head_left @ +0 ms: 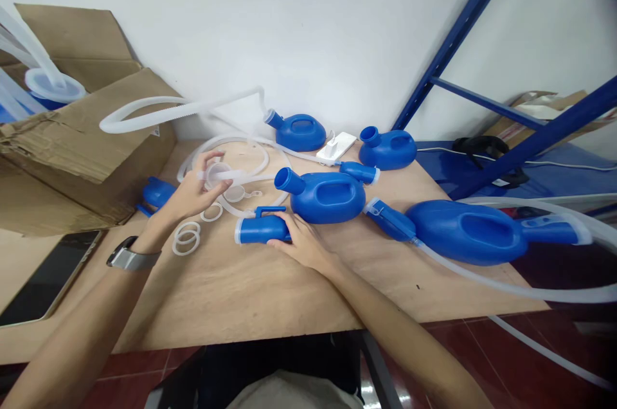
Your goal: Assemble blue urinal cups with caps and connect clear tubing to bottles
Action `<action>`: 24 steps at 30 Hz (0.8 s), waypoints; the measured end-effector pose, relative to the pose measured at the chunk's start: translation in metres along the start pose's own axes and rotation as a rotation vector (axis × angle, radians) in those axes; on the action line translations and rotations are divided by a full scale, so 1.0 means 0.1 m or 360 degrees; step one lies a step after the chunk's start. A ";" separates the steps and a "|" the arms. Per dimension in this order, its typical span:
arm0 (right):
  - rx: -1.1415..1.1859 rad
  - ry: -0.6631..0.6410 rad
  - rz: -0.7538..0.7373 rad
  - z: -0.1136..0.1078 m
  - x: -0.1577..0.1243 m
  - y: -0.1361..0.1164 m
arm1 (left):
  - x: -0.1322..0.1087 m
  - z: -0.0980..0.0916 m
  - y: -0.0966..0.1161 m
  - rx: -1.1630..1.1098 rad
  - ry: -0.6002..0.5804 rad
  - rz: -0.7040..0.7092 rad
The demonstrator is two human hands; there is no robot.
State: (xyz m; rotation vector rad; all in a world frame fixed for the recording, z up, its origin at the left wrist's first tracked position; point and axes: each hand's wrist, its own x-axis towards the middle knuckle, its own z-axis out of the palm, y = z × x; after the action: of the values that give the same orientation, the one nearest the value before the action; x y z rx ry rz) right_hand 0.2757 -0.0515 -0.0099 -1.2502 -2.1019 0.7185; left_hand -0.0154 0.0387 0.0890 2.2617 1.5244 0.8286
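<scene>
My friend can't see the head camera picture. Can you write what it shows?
A person's left hand holds a cloudy plastic cap, and their right hand grips a blue tube-shaped piece on a wooden table. Four blue bottles with handles are to the right, and an open cardboard box is on the left.

Head view, down over the tabletop [299,293]

You seem to be in a workshop: matching blue bottles [328,211] on your wooden surface [260,287], a cardboard box [91,139], and a blue metal rack [457,36] alongside.
</scene>
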 end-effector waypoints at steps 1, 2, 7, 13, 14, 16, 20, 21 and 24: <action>0.0000 -0.0002 0.0001 0.00 0.00 -0.01 | 0.02 0.01 0.05 -0.0011 -0.0017 0.0037; -0.0005 -0.0006 0.0001 -0.01 0.00 -0.01 | 0.05 0.02 0.10 -0.0020 -0.0055 0.0088; 0.0006 0.0012 -0.0037 -0.02 0.00 -0.01 | 0.14 -0.06 0.39 -0.0016 -0.0324 0.0317; -0.0026 0.0128 -0.0074 0.02 -0.01 -0.01 | 0.21 -0.12 0.51 0.0144 -0.0531 0.0314; -0.0052 0.0155 -0.0096 0.01 -0.02 -0.02 | 0.22 -0.11 0.48 0.0212 -0.0556 0.0298; -0.0142 0.0204 -0.0176 -0.05 -0.05 -0.05 | 0.25 -0.10 0.41 0.0338 -0.0598 0.0318; -0.0422 0.0355 -0.0308 -0.47 -0.09 -0.05 | 0.27 -0.11 0.34 0.0490 -0.0619 0.0425; -0.0510 0.0442 -0.0275 -0.62 -0.08 -0.01 | 0.29 -0.12 0.35 0.0521 -0.0623 0.0442; -0.0790 0.0578 -0.0146 -1.04 -0.02 0.19 | 0.36 -0.12 0.40 0.0607 -0.0638 0.0511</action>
State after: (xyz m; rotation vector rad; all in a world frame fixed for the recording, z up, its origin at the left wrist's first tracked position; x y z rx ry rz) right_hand 0.3625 -0.0295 0.0475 -1.3968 -2.0686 -0.0865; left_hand 0.0172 0.0549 0.1301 2.7801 1.2301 0.1279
